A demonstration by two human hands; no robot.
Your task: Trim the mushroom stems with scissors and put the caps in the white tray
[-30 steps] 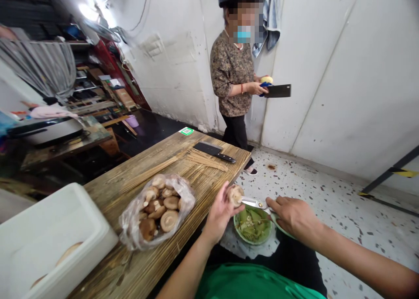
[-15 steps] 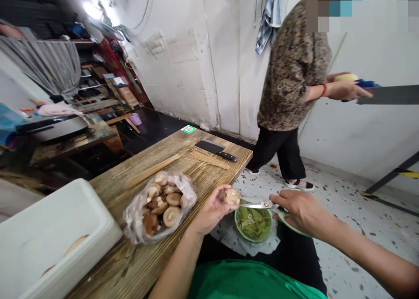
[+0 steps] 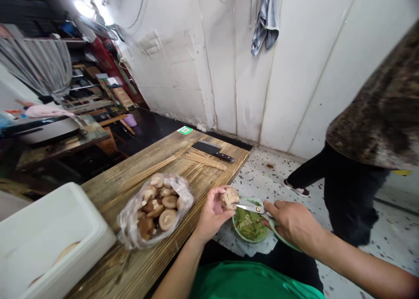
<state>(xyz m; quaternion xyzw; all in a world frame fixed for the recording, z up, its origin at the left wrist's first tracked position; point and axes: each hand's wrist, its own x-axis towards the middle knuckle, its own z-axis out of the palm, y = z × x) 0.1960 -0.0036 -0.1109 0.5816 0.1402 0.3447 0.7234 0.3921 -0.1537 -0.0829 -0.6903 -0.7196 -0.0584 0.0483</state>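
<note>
Between the fingers and thumb of my left hand (image 3: 211,214) is a brown mushroom (image 3: 230,197), held just past the table edge. My right hand (image 3: 291,222) grips a pair of scissors (image 3: 251,208) with pale green handles. Their blade tips reach the mushroom's near side; whether they touch it I cannot tell. Below the scissors, a green bowl (image 3: 251,239) holds green scraps and trimmings. Left of my left hand, an open clear plastic bag (image 3: 186,194) full of several mushrooms (image 3: 167,219) lies on the wooden table (image 3: 137,255).
A white bin (image 3: 98,229) with mushrooms inside stands at the table's left end. A cleaver (image 3: 209,149) and thin wooden skewers (image 3: 203,159) lie farther along. At right, a person (image 3: 376,115) in a patterned top is on the speckled floor (image 3: 262,163).
The scissors' tips have come up against or very near the mushroom, which is tilted differently. The person has moved right and closer to me, partly leaving view.
</note>
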